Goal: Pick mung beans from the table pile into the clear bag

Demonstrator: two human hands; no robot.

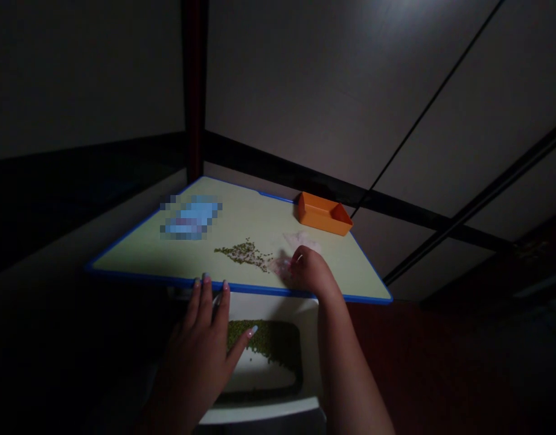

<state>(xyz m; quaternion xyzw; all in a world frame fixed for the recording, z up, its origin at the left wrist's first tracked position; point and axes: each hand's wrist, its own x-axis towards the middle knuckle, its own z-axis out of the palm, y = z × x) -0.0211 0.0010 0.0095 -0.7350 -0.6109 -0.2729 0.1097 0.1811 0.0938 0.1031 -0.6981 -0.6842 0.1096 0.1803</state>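
Fingertips of my left hand (209, 329) rest at the near blue edge of a pale board (146, 257), the fingers spread and nothing in them. My right hand (310, 270) is over the board, its fingers curled down by a thin, pale, see-through piece (284, 266); what they pinch is too small to make out. Left of it lies a loose scatter of small green grains (244, 252). Beneath the near edge, a white bin (308, 362) holds more green grains (278, 341), partly covered by my left hand.
An orange open tray (325, 220) sits at the board's back right corner. A blurred light-blue item (191, 217) lies on the left part of the board. Pale panels (314, 109) with dark strips rise behind, and a dark red surface (422, 368) is at the lower right.
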